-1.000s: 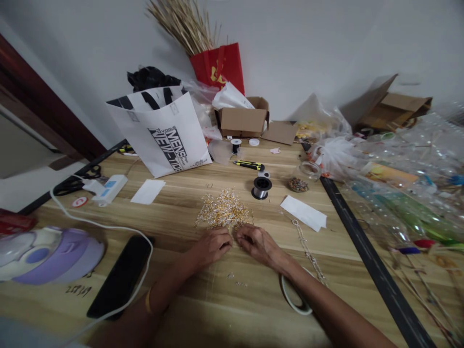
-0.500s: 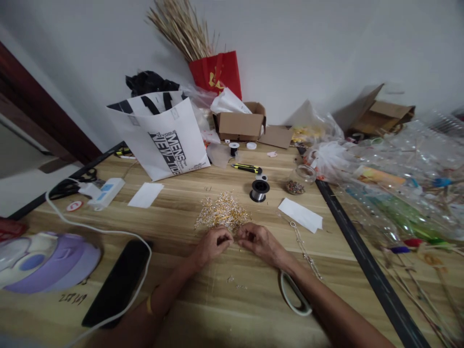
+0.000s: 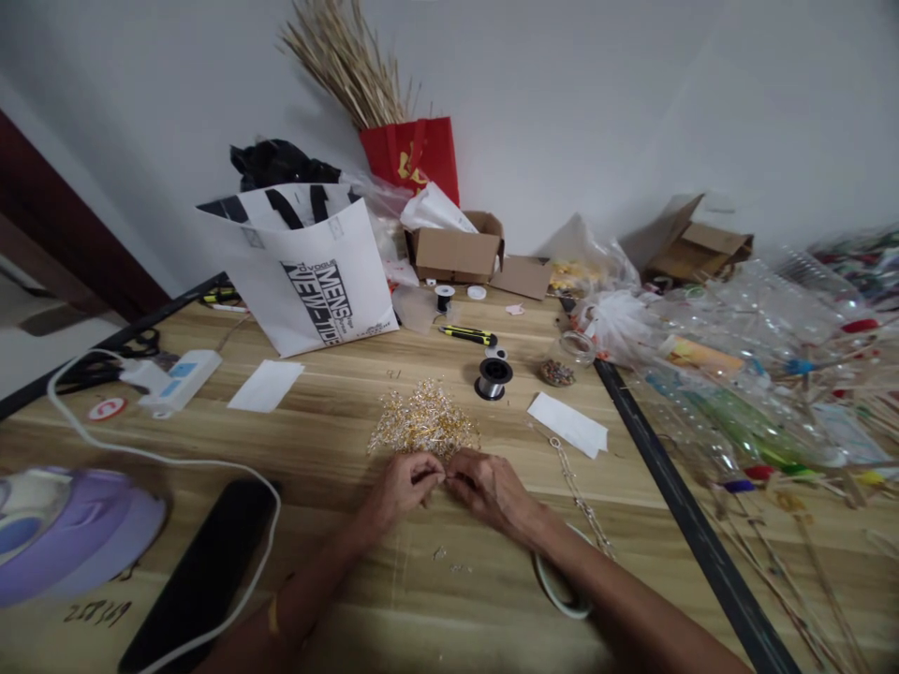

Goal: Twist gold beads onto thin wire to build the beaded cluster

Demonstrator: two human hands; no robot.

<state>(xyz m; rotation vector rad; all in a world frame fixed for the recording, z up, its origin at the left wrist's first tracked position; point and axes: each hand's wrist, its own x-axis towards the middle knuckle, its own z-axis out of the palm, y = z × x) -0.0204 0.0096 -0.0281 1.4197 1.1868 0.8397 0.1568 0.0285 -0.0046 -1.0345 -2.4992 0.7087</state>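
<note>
My left hand and my right hand meet fingertip to fingertip at the near edge of a pile of small gold and silver beads. Both are closed in a pinch. What they pinch is too small to make out. A few tiny clear pieces lie on the wood nearer to me. Right of the hands stretches a beaded chain with a ring at its far end. Beyond the pile stands a spool of silvery wire. My right forearm partly covers a pale, curved handle-like piece.
A yellow-black box cutter, a glass jar of beads and a folded white paper lie beyond. A white bag stands back left. A phone-like black slab and white cable lie left. Plastic bottles crowd the right.
My hands have come together, so the fingertips now touch or nearly touch. The whole view has shifted slightly, with the near table things sliding left.
</note>
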